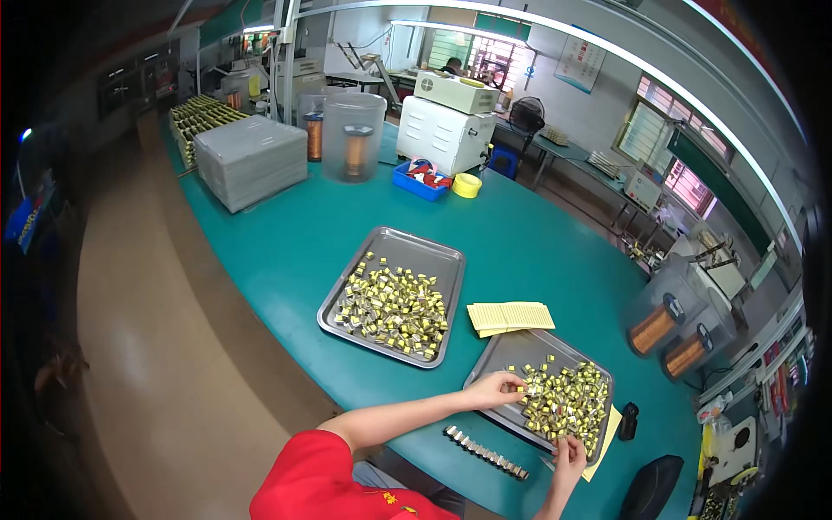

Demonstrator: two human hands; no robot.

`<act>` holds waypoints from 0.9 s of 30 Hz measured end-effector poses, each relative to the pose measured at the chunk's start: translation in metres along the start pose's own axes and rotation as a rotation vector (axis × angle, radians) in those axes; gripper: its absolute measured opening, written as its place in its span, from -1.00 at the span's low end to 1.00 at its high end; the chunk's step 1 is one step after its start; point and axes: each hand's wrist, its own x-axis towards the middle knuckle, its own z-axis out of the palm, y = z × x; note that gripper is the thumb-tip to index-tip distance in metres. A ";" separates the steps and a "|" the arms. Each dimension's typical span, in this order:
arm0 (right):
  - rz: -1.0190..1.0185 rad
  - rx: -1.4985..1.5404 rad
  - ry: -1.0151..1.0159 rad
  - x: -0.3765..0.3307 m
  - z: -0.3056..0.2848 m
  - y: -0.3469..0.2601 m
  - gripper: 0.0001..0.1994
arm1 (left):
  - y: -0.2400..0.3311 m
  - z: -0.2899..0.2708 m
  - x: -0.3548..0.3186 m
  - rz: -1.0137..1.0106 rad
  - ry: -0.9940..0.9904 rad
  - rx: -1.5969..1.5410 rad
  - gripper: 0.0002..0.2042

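Note:
My left hand reaches over the left side of the right-hand metal tray, its fingertips closed on a small yellow-topped component. A heap of similar small yellow and silver components fills much of that tray. At the tray's near edge, my right hand has its fingers pinched together; what is between them, if anything, is too small to make out. A row of silver and black components lies on the table between my forearms.
Another metal tray of similar components stands further left. Yellow label sheets touch the right-hand tray's far edge. A black pouch and small black object lie right. Farther back are a blue bin, yellow tape and grey stack.

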 end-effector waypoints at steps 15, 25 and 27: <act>0.118 0.142 -0.091 -0.038 0.008 -0.028 -0.77 | 0.049 0.007 -0.009 -0.325 -0.342 -0.283 -0.69; 0.209 0.376 -0.236 -0.053 -0.005 -0.031 -0.75 | 0.082 0.031 -0.022 -0.417 -0.506 -0.283 -0.68; 0.218 0.392 -0.234 -0.053 -0.003 -0.030 -0.75 | 0.084 0.034 -0.024 -0.429 -0.513 -0.257 -0.69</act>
